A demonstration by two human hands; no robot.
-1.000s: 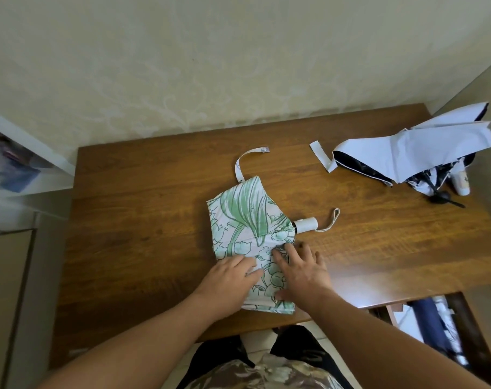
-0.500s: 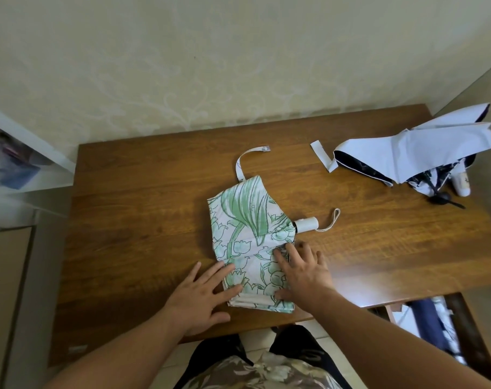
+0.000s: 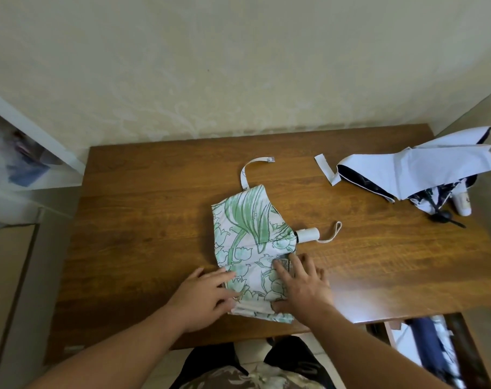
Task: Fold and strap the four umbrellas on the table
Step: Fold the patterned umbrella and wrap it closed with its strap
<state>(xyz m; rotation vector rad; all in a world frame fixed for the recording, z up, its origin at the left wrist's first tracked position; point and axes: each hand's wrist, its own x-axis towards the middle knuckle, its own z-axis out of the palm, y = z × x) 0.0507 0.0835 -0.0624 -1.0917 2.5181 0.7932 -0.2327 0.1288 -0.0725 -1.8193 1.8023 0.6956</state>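
While much of the wooden table [image 3: 143, 220] lies bare beyond the fingertips, its near edge is partly covered by both forearms, and its right corner runs out of the picture. On it, under the fingers, lies the green-and-white floral umbrella [image 3: 249, 237], its canopy flattened in loose folds and unstrapped; the near part of the cloth is hidden beneath the two hands. The left hand [image 3: 207, 297] lies with fingers fairly straight and a little spread, their tips on the canopy's near left edge, gripping nothing. The right hand [image 3: 301, 286] presses flat on the canopy's near right side, fingers straight, thumb against the cloth; whether any fold is caught under the palm cannot be told. Well beyond the right fingertips, to the far right, sits a white umbrella with dark lining [image 3: 418, 171], half collapsed, its far end cut off by the frame. Just past the right fingertips the floral umbrella's white handle [image 3: 308, 235] pokes out, with a thin wrist loop [image 3: 332, 233] trailing from it. Farther beyond both hands, the closing strap [image 3: 252, 169] curls up from the canopy's far corner, free. A blurred dark-blue thing below the table at lower right cannot be made out.
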